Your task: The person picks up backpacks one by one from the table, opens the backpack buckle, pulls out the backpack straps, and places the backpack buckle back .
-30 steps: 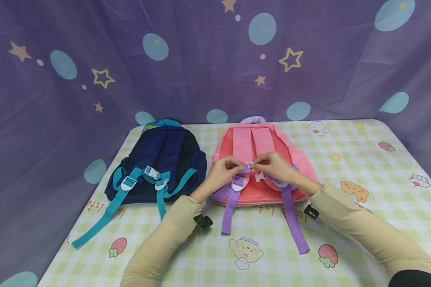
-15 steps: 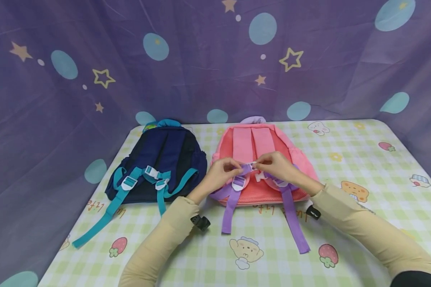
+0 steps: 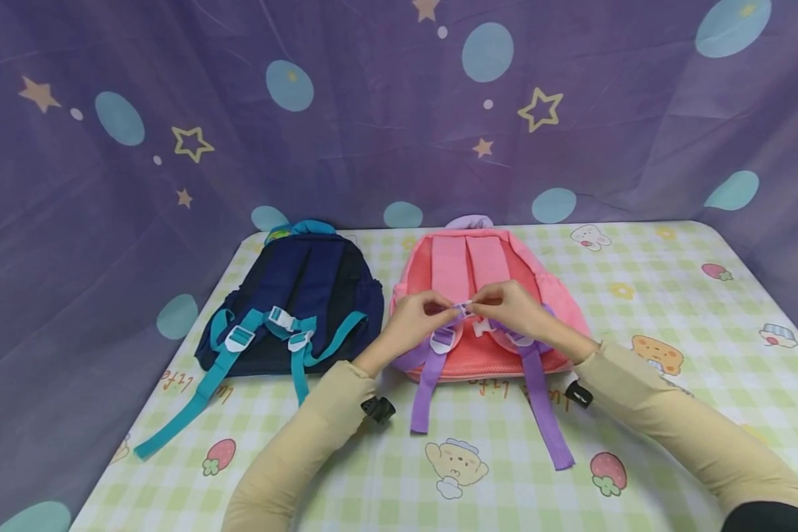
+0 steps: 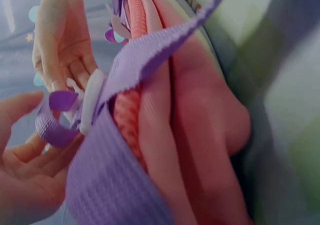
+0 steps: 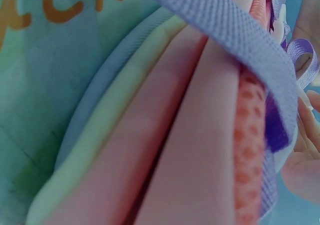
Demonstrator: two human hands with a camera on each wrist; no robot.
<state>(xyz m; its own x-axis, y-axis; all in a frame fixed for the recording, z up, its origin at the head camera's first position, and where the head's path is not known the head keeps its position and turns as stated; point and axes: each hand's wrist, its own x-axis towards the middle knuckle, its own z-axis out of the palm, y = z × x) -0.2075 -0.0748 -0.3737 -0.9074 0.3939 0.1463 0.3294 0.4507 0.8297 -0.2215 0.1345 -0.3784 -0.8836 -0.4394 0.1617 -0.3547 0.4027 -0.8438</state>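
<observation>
A pink backpack (image 3: 448, 270) lies with its straps facing up, and both hands meet over its middle. There my left hand (image 3: 415, 325) pinches a short purple strap (image 4: 55, 127), which loops between thumb and fingers in the left wrist view. With bent thumb and forefinger my right hand (image 3: 515, 312) pinches a small white buckle piece (image 3: 468, 309) at that strap's end, mostly covered by the fingertips. Just below hangs another white buckle part (image 3: 482, 327). White strap adjusters (image 3: 442, 340) sit on the shoulder straps, whose loose purple ends (image 3: 428, 403) trail over the table.
A navy backpack (image 3: 292, 273) lies to the left, its teal straps (image 3: 216, 388) spread toward the front and its white chest buckle (image 3: 281, 319) joined. Under both bags is a green checked tablecloth (image 3: 539, 491). Purple curtain (image 3: 372, 111) stands behind the table.
My left hand drew back slightly along the purple strap, then moved right, so its fingertips now sit closer to the right hand's. The right hand has barely moved.
</observation>
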